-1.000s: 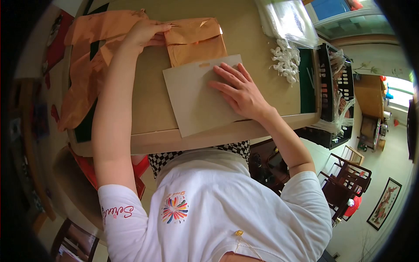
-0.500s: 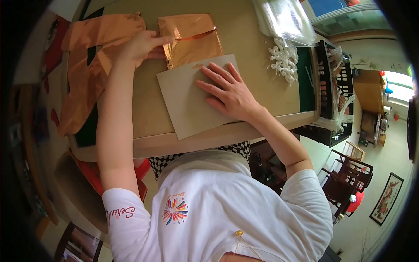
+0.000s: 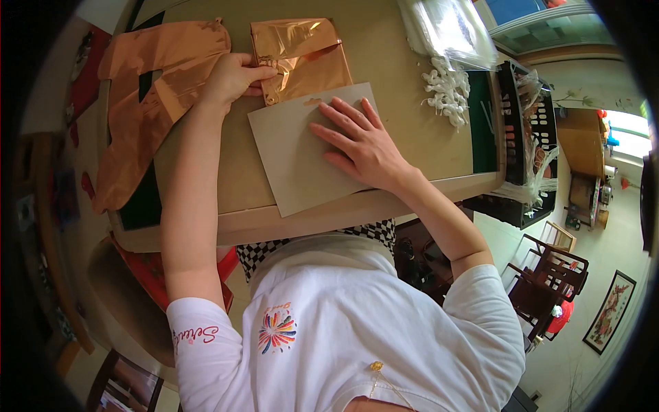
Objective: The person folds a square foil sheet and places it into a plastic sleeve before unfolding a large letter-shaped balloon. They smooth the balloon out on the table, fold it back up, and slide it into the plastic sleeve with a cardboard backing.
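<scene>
A folded copper-coloured foil piece (image 3: pixel 305 58) lies on the table, its near edge against a grey card (image 3: pixel 288 147) with a small slot near the top. My left hand (image 3: pixel 237 79) pinches the left edge of the folded foil between thumb and fingers. Flat on the card rests my right hand (image 3: pixel 353 141), its fingers spread. A larger copper foil piece (image 3: pixel 134 103) is spread out at the left, partly behind my left hand and forearm.
Clear plastic bags (image 3: pixel 449 31) lie at the back right, with a bundle of white ties (image 3: pixel 447 93) in front of them. A black crate (image 3: pixel 525 147) holding plastic bags stands beyond the table's right edge. The table's front edge (image 3: pixel 250 220) runs below the card.
My left hand has shifted slightly to the right, over the folded foil's left edge. The card and my right hand have barely moved.
</scene>
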### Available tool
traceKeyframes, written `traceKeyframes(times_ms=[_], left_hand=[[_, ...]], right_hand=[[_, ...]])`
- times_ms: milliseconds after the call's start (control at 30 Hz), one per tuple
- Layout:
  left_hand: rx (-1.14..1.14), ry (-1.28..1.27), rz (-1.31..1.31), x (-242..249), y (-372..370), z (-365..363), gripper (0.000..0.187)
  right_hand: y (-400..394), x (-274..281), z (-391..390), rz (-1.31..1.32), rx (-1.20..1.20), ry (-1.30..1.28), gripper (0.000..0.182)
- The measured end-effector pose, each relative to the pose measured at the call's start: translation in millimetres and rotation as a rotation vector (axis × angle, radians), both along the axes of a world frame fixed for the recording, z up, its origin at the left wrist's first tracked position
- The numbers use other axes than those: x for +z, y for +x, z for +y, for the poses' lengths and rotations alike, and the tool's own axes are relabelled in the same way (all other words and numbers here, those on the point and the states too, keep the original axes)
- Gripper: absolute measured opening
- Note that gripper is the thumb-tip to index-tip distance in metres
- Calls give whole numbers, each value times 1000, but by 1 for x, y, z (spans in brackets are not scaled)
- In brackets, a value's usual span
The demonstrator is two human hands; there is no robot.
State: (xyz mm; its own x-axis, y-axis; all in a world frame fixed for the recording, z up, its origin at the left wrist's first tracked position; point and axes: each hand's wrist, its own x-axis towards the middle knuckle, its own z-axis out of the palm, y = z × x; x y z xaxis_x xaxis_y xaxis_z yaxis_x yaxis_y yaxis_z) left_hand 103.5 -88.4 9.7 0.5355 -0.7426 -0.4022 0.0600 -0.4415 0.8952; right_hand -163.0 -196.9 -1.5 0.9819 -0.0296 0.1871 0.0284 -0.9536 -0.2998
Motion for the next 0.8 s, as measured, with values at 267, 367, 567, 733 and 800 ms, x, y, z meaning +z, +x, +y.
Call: traceKeyframes(times_ms=[267,367,567,733,800], left_hand=[[-27,-249,-60,-3,-8,11,27],[-99,-288,-252,2,-19,24,22],[-165,-477,-905,13,-67,52,19],[-208,-376,-1054,-6,-92,64,22],[-215,-344,-1085,-10,-94,66,27]], right_hand=[[1,-1,2,-12,-6,8,46],[0,2,2,-7,-4,12,46],[0,0,1,27,-11,31,46],[-1,-10,-2,-63,6,70,45],[0,-8,-2,-49,9,54,45]])
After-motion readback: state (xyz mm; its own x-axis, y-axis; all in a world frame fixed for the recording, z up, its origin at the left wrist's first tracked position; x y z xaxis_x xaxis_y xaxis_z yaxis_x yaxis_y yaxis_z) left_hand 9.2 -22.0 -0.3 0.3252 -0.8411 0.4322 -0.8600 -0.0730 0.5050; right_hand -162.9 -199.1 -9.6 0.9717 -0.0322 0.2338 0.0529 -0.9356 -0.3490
